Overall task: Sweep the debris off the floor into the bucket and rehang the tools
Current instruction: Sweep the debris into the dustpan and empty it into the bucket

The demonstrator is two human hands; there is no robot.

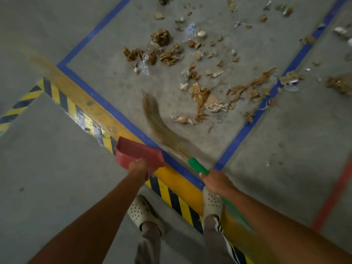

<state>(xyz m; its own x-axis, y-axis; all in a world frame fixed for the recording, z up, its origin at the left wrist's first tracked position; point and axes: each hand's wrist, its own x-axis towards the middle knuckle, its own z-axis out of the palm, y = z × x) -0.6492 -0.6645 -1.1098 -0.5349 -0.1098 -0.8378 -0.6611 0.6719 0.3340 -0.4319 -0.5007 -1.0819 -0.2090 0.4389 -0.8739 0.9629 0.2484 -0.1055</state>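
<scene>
Both arms reach forward and down. The left hand [138, 166] curls tight round the handle of the dustpan [133, 151], held above the striped floor [57, 168] edge. The right hand [217, 182] grips the broom [198, 165], its bristles near the debris [202, 94] scattered inside the blue tape [106, 103].

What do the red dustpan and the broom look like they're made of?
The dustpan: likely moulded plastic, matte red, smooth one-piece walls. The broom head: looks like dried grass or fibre, tan and wispy. Its green handle seems plastic, smooth and evenly coloured.
</scene>
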